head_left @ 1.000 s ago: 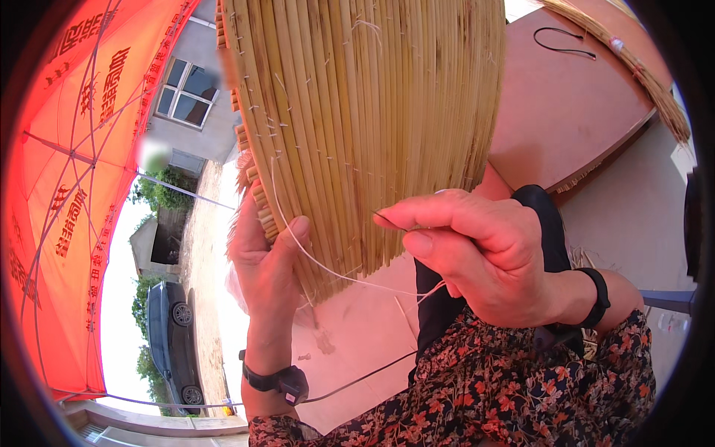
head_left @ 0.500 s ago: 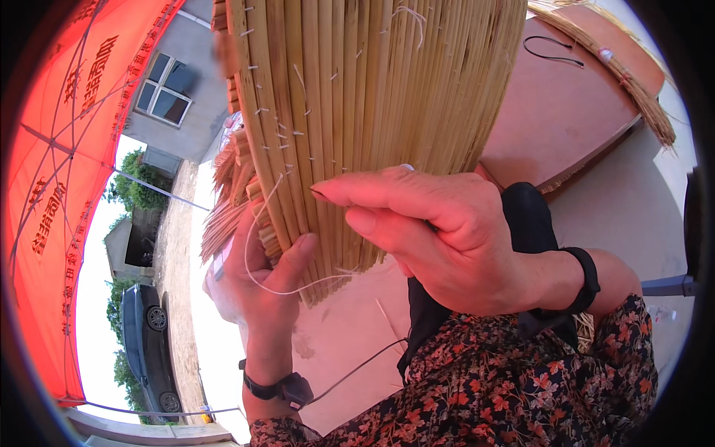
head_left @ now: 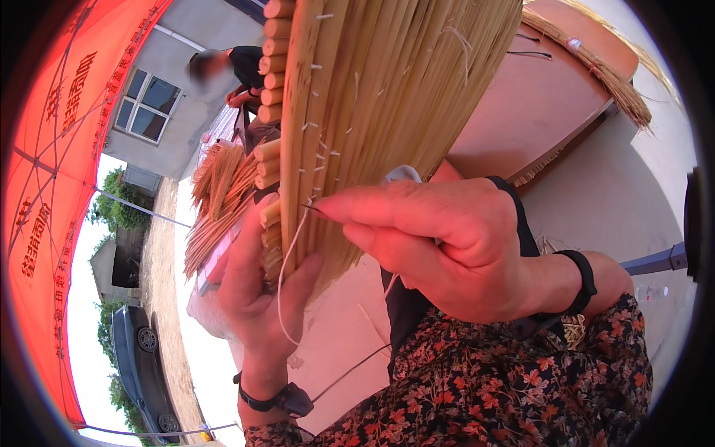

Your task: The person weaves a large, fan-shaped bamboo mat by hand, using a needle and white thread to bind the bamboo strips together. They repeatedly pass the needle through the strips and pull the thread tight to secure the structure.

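A stitched panel (head_left: 387,89) of pale yellow reed stalks fills the upper middle, with short round stalk ends along its left edge and small white stitches. My left hand (head_left: 257,305) grips its lower left edge, fingers behind it and thumb in front. My right hand (head_left: 439,253) pinches a thin dark needle (head_left: 311,208), its tip at the stitched band. A white thread (head_left: 281,283) hangs in a loop from near the needle tip, past my left hand. Some white strand also shows below my right hand's fingers.
A co-worker (head_left: 246,67) in dark clothing is at upper left near loose straw stalks (head_left: 220,190). A pink board (head_left: 536,112) and straw bundle (head_left: 618,89) lie at right. A red canopy (head_left: 59,112) is at left; a dark car (head_left: 138,365) stands outside.
My right hand with the needle has moved left to the stitched edge. The panel has tilted, showing more stalk ends. The thread loop hangs lower. The co-worker has come into view.
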`<state>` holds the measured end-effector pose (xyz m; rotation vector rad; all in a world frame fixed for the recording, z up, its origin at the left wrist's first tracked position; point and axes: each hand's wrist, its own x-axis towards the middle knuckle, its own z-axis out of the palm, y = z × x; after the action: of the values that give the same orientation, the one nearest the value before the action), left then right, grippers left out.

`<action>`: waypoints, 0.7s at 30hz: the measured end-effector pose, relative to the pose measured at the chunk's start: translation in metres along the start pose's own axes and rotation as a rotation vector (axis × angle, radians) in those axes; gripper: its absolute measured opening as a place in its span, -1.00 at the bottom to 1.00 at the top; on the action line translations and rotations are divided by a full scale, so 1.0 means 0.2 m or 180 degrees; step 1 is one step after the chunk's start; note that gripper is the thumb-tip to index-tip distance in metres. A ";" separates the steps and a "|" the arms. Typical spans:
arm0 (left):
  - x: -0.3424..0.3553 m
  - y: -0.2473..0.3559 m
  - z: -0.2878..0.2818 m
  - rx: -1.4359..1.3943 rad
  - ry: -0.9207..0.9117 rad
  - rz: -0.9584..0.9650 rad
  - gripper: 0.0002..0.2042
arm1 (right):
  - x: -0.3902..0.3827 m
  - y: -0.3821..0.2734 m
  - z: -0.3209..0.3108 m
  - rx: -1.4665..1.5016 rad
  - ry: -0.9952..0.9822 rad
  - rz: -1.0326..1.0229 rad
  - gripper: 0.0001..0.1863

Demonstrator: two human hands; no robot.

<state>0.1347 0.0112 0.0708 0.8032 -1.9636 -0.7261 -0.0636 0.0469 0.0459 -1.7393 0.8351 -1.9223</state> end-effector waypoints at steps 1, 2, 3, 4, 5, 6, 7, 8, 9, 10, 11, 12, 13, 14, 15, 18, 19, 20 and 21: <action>0.00 0.01 0.00 0.0096 -0.0049 0.0021 -0.36 | -0.01 -0.01 -0.01 -0.0030 -0.0011 -0.0012 -0.72; 0.00 0.02 0.00 0.0189 -0.0099 0.0057 -0.37 | -0.01 -0.02 -0.02 -0.0089 -0.0003 -0.0065 -0.72; 0.01 0.02 0.00 0.0272 -0.0159 0.0122 -0.37 | -0.02 -0.03 -0.03 -0.0150 0.0006 -0.0118 -0.71; 0.01 0.03 0.00 0.0356 -0.0216 0.0186 -0.37 | -0.02 -0.02 -0.04 -0.0230 0.0027 -0.0201 -0.71; 0.01 0.03 0.00 0.0454 -0.0272 0.0246 -0.37 | -0.03 -0.02 -0.05 -0.0265 0.0038 -0.0245 -0.71; 0.01 0.03 0.01 0.0254 -0.0215 0.0207 -0.37 | -0.04 -0.01 -0.06 -0.0297 0.0045 -0.0290 -0.70; 0.00 0.03 0.03 0.0056 -0.0156 0.0166 -0.38 | -0.04 -0.01 -0.07 -0.0296 0.0038 -0.0295 -0.70; 0.00 0.04 0.05 -0.0149 -0.0099 0.0131 -0.38 | -0.05 -0.01 -0.08 -0.0289 0.0017 -0.0258 -0.70; 0.00 0.04 0.05 -0.0116 -0.0134 0.0188 -0.38 | -0.05 -0.02 -0.09 -0.0282 -0.0007 -0.0221 -0.69; 0.01 0.04 0.05 -0.0082 -0.0168 0.0245 -0.38 | -0.06 -0.03 -0.10 -0.0260 -0.0047 -0.0138 -0.69; 0.02 0.04 0.05 -0.0044 -0.0203 0.0300 -0.38 | -0.06 -0.03 -0.11 -0.0223 -0.0052 -0.0095 -0.69; 0.02 0.04 0.06 -0.0047 -0.0224 0.0318 -0.39 | -0.06 -0.03 -0.11 -0.0191 -0.0055 -0.0055 -0.69; 0.03 0.04 0.06 -0.0051 -0.0244 0.0336 -0.39 | -0.06 -0.02 -0.11 -0.0150 -0.0026 -0.0058 -0.68; 0.03 0.05 0.06 -0.0039 -0.0259 0.0341 -0.40 | -0.06 -0.02 -0.11 -0.0122 -0.0014 -0.0047 -0.68; 0.02 0.05 0.07 -0.0078 -0.0210 0.0304 -0.40 | -0.06 -0.02 -0.11 -0.0096 -0.0001 -0.0037 -0.68; 0.02 0.06 0.09 -0.0125 -0.0132 0.0277 -0.41 | -0.06 -0.04 -0.12 -0.0177 -0.0026 0.0000 -0.68; 0.02 0.06 0.09 -0.0080 -0.0148 0.0313 -0.41 | -0.06 -0.05 -0.13 -0.0226 -0.0053 0.0005 -0.68; 0.02 0.06 0.09 -0.0026 -0.0167 0.0336 -0.41 | -0.07 -0.05 -0.14 -0.0267 -0.0059 -0.0023 -0.68; 0.02 0.07 0.09 0.0067 -0.0199 0.0360 -0.42 | -0.07 -0.06 -0.15 -0.0311 -0.0064 -0.0053 -0.69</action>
<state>0.1140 0.0192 0.0750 0.6832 -2.0580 -0.6717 -0.0894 0.0696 0.0416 -1.8243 0.9242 -1.9006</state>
